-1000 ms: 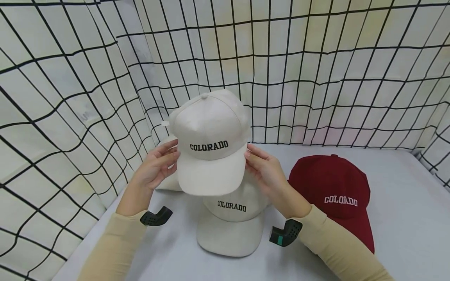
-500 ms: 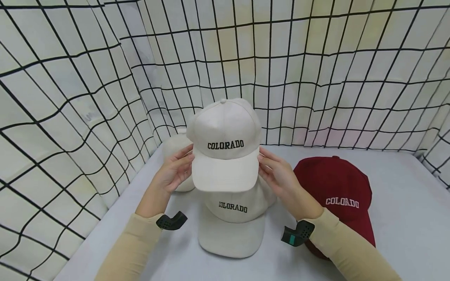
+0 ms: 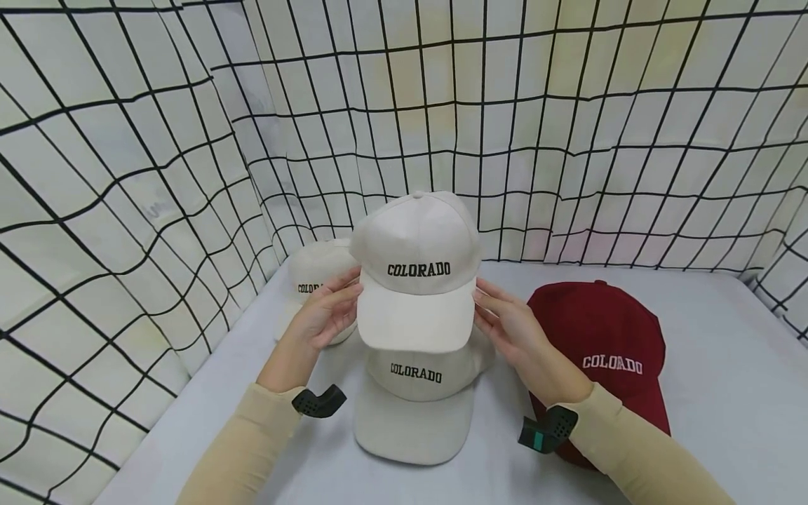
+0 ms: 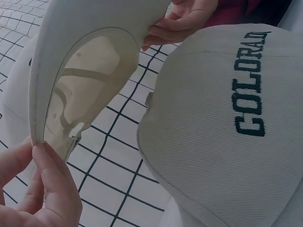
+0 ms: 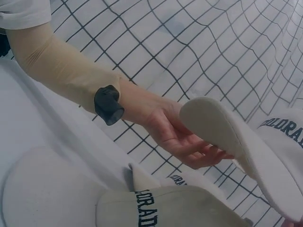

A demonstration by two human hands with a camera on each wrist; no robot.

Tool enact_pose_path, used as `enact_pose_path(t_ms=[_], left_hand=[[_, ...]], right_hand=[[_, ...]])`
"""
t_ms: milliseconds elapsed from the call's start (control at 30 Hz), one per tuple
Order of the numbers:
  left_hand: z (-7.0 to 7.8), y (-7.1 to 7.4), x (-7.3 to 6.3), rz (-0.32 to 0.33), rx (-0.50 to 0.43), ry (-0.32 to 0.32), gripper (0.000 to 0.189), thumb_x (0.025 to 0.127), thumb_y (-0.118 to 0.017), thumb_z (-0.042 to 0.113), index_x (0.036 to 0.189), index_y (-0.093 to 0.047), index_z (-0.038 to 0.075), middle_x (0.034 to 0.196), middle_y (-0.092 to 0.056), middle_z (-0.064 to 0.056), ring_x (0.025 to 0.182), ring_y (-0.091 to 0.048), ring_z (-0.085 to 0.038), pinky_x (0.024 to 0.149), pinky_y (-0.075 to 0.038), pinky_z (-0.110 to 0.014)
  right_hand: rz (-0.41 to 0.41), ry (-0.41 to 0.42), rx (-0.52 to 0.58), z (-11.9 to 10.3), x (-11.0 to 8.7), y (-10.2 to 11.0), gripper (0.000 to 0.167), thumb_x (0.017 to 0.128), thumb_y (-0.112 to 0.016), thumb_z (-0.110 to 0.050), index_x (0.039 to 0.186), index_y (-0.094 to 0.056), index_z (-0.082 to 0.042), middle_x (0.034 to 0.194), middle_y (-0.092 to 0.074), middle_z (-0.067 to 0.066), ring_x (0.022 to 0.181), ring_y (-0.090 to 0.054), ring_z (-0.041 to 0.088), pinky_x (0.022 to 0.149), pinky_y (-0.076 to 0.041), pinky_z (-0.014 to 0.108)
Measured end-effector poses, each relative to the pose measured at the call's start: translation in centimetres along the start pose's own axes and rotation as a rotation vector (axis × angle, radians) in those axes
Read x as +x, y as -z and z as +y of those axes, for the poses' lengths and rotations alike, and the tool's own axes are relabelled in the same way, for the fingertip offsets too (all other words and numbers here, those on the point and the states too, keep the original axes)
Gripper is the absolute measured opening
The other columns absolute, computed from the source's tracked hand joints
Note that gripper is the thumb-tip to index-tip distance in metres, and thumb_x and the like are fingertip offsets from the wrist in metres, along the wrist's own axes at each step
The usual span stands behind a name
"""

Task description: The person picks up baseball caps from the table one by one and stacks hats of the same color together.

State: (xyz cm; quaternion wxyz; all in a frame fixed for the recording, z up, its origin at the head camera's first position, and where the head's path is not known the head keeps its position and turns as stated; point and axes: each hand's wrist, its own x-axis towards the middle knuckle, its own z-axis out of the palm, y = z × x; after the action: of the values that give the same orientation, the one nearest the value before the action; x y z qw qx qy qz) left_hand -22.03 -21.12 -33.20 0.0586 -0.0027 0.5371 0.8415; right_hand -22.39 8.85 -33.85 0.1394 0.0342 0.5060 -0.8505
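Observation:
A white baseball cap [image 3: 416, 319] with dark COLORADO lettering is held up, brim toward me. My left hand [image 3: 331, 308] pinches one side edge of its brim between thumb and fingers, as the left wrist view shows of the hand [image 4: 49, 184]. At the opposite brim edge my right hand [image 3: 514, 322] grips with its fingertips. Underneath, a light grey COLORADO cap [image 3: 413, 428] lies on the table, its crown partly covered by the held cap in the head view. The held cap's hollow inside [image 4: 92, 61] and back strap show in the left wrist view.
Behind my left hand sits another off-white COLORADO cap [image 3: 315, 263], partly hidden. A dark red COLORADO cap [image 3: 600, 322] lies to the right, overlapped by my right forearm. Black netting [image 3: 480, 126] over pale cloth encloses the white table [image 3: 726, 393] at the back and sides.
Both hands have carried the white cap to the right and lower, over the grey cap. The off-white cap at the back left has come more into view.

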Motion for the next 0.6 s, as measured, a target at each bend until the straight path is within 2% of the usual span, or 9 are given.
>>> enact_pose_path(t_ms=[267,600], left_hand=[[-0.7,-0.1,0.3,0.014,0.039,0.017,0.031,0.105,-0.051,-0.002,0.135,-0.053,0.006,0.106,-0.065,-0.001,0.085,-0.067,-0.007,0.07,-0.055,-0.017],[-0.9,0.2,0.6,-0.011,0.049,0.056,0.03,0.105,-0.051,-0.003,0.133,-0.054,0.006,0.104,-0.068,0.0,0.086,-0.068,-0.006,0.071,-0.056,-0.017]], right_hand=[[0.032,-0.036,-0.011,0.9,-0.7,0.8,0.051,0.108,-0.049,-0.005,0.157,-0.037,-0.002,0.147,-0.044,0.009,0.118,-0.05,0.017,0.092,-0.051,0.018],[0.034,-0.063,-0.009,1.4,-1.4,1.2,0.051,0.107,-0.05,-0.004,0.156,-0.036,0.0,0.127,-0.055,0.004,0.107,-0.056,0.013,0.09,-0.052,0.019]])
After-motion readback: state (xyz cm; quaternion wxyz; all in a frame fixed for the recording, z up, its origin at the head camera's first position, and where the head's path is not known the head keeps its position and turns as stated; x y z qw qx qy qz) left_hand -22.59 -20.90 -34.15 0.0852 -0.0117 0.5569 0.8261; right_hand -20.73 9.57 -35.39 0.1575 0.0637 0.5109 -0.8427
